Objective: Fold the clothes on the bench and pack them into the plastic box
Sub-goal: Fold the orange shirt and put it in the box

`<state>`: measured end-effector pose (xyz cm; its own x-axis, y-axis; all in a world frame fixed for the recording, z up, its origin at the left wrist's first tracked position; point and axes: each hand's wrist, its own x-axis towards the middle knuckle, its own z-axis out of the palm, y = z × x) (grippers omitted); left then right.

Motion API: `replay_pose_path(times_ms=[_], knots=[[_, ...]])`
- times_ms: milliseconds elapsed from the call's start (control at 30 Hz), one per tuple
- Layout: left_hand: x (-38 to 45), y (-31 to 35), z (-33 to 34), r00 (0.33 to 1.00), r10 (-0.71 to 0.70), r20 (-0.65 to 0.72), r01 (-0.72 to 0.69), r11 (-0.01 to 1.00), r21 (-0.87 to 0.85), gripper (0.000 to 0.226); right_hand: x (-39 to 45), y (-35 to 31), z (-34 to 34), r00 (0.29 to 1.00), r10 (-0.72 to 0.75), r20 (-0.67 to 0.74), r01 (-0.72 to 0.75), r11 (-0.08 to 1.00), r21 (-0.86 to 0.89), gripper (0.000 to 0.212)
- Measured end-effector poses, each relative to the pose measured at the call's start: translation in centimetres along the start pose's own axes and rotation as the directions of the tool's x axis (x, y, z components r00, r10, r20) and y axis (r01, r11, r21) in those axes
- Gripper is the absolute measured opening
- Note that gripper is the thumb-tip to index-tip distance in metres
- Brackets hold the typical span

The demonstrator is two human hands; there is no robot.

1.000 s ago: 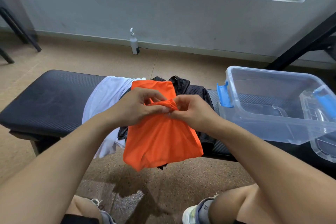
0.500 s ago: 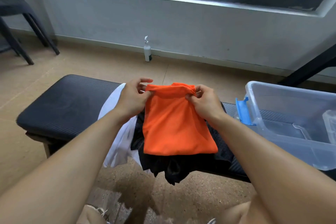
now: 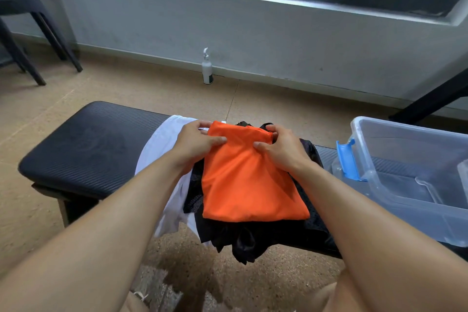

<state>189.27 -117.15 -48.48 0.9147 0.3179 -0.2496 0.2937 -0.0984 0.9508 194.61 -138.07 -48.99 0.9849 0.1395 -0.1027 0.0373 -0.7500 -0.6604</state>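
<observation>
A folded orange garment (image 3: 249, 182) lies flat on top of a crumpled black mesh garment (image 3: 253, 238) on the black padded bench (image 3: 83, 152). My left hand (image 3: 195, 143) pinches its far left corner, thumb on top. At the far right corner my right hand (image 3: 281, 148) grips the cloth the same way. A white garment (image 3: 162, 149) lies under the pile to the left and hangs over the bench's near edge. The clear plastic box (image 3: 410, 185) with blue latches stands on the bench at the right, with no clothes inside.
A white pump bottle (image 3: 207, 68) stands on the floor by the grey wall. Black chair legs (image 3: 43, 40) are at the far left, and a black slanted frame bar (image 3: 430, 99) is behind the box. My knees show at the bottom edge.
Both hands moved apart from the middle to the orange garment's far corners and laid it down flat on the black garment, farther from me.
</observation>
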Motion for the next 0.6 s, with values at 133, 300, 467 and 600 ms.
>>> replay_pose_path(times_ms=[133,300,467,600], knots=[[-0.9,1.4,-0.2,0.984,0.148,0.096,-0.149,0.989,0.003,0.050,-0.4,-0.3,-0.9,0.987,-0.162,0.000,0.161,0.982,-0.097,0.091],[-3.3,3.2,-1.5,0.893,0.246,0.376,-0.242,0.968,-0.059,0.045,-1.5,-1.4,-2.6,0.898,-0.426,0.116,0.440,0.850,-0.289,0.092],[-4.5,3.6,-2.8,0.867,0.295,0.401,-0.307,0.951,-0.035,0.040,-2.5,-1.3,-3.3,0.856,-0.503,0.120,0.516,0.816,-0.262,0.039],[-5.6,3.7,-3.3,0.860,0.305,0.409,-0.358,0.932,0.057,0.041,-4.0,-1.9,-3.6,0.839,-0.536,0.098,0.543,0.808,-0.228,0.036]])
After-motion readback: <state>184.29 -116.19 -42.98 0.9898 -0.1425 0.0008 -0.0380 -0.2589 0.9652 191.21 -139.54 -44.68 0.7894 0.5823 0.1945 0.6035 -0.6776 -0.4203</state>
